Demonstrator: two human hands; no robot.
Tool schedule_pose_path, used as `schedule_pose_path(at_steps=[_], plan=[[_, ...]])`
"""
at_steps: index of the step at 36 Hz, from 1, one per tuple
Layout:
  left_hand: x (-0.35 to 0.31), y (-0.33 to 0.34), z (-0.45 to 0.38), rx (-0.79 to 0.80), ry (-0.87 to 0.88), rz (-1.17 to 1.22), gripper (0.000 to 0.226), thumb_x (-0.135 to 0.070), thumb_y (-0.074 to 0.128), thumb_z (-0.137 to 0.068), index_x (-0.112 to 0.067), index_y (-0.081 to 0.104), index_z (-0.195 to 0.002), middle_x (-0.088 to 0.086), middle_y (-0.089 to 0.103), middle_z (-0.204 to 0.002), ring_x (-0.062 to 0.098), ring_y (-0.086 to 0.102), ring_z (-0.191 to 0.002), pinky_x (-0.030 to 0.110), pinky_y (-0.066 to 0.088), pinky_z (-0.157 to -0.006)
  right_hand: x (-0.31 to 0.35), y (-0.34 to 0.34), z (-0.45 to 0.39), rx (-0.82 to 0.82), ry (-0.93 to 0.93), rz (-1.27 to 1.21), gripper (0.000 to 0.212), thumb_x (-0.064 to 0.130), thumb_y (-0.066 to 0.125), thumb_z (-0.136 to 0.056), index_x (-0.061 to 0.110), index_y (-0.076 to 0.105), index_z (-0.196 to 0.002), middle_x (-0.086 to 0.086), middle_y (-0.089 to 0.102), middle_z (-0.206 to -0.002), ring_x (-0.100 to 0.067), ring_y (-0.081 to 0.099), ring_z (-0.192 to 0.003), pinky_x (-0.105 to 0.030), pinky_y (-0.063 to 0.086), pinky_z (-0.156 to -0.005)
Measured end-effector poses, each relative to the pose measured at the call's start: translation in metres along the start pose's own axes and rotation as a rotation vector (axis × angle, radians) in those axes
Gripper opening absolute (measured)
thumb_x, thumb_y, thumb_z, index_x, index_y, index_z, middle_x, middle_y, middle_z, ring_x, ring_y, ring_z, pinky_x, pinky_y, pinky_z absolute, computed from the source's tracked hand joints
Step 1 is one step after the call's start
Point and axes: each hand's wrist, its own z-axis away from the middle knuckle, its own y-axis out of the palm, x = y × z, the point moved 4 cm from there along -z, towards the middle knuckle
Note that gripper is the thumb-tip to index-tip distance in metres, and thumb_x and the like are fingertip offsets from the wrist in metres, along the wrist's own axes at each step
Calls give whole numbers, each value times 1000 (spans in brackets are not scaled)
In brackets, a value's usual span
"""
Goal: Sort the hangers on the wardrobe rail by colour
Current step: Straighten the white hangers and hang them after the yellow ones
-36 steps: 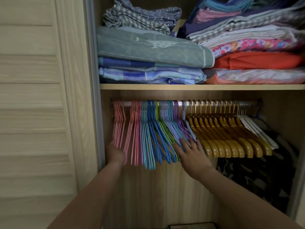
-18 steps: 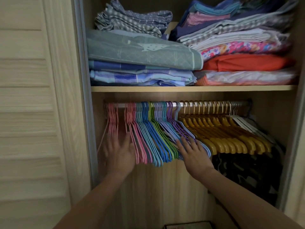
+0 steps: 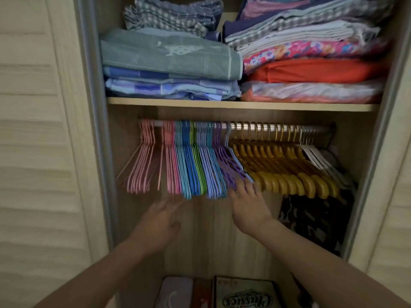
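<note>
Wardrobe interior, dim light, louvred doors to both sides; motion blur on the lower half of the view. Wardrobe rail [image 3: 240, 125] runs under the shelf [image 3: 242, 106] and carries all the hangers. Order from the left: pink hangers [image 3: 142, 165] in a first bunch, a gap, a second pink bunch, then light blue, blue hangers [image 3: 189, 165], a thin green group [image 3: 198, 167], lavender and teal mixed, purple hangers [image 3: 224, 161], then the wooden hangers [image 3: 287, 172], with white hangers [image 3: 320, 156] at the far right. Right hand [image 3: 249, 207] has its fingers spread and extended, tips on the lower ends of the purple hangers just beside the first wooden one; it grips nothing that I can see. Left hand [image 3: 160, 218] is blurred, fingers loosely extended below the second pink bunch and the light blue hangers, apparently apart from them, holding nothing. Judgement: sort is well along; remaining work looks like closing the pink gap and separating the lavender and teal mix. To do this step well: steady the neighbouring bunch with one hand, slide a colour group along the rail by its hooks rather than its lower ends, so the thin wire hangers do not tangle or swing off. Folded bedding [image 3: 169, 54] is stacked on the shelf above; a dark patterned garment [image 3: 311, 218] hangs below the wooden hangers; boxes [image 3: 244, 294] sit on the wardrobe floor.
</note>
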Motion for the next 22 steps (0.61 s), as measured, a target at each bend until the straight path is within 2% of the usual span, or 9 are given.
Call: schedule_pose_path(at_steps=[2,4,7,9,11,15,17,19,22], plan=[[0,-17,26,-113,-163,43,67,-35,46,-85,-15,52,-149,10,52,-149,32,46,-140,34,30,-118,1,-1,5,5,-24,-58,68,23,54,-89,14,30,-153,-19,26,-154,-44,20,-143,-54,13,-121],[7,-33,41,-201,-287,79,58,-20,61,-89,-9,54,-146,17,55,-141,36,50,-133,38,36,-114,1,2,4,1,-8,-90,71,23,56,-87,15,31,-153,-18,30,-151,-43,23,-141,-53,16,-120],[19,-60,68,-370,-479,111,57,-4,68,-87,-5,54,-142,23,56,-130,42,54,-124,46,43,-107,2,-2,11,-13,-21,-143,75,23,59,-85,17,30,-154,-16,32,-152,-41,26,-139,-50,20,-119],[33,-81,86,-491,-583,122,58,-7,68,-90,-1,50,-145,27,52,-135,43,49,-129,47,39,-112,11,-5,15,9,-41,-183,78,24,60,-85,19,27,-155,-14,29,-154,-39,25,-141,-49,21,-118],[44,-99,94,-541,-692,192,66,-15,67,-94,-1,40,-152,29,42,-146,43,41,-139,46,32,-119,15,-8,18,26,-48,-211,77,24,59,-86,19,26,-155,-13,28,-154,-38,23,-142,-48,21,-118],[60,-137,84,-562,-799,381,81,-32,61,-101,-6,15,-163,24,15,-164,38,25,-151,41,20,-125,12,-28,19,-21,-41,-237,68,24,60,-84,19,38,-148,-11,34,-150,-35,27,-139,-45,25,-116],[66,-149,73,-539,-811,441,82,-37,55,-104,-8,7,-164,20,10,-168,35,26,-152,38,17,-124,9,-38,17,-33,-18,-249,61,23,59,-85,19,42,-144,-11,35,-149,-34,28,-138,-43,26,-114],[71,-155,61,-511,-813,484,77,-39,50,-106,-7,11,-164,21,18,-167,36,28,-151,38,20,-123,7,-42,14,-12,-5,-246,57,22,58,-88,19,42,-143,-11,33,-150,-35,27,-139,-44,26,-114],[78,-150,48,-464,-812,494,65,-45,48,-105,-9,30,-156,29,30,-156,43,36,-143,43,28,-119,6,-43,10,15,4,-252,59,24,58,-88,20,41,-144,-11,30,-154,-35,22,-143,-45,24,-117]])
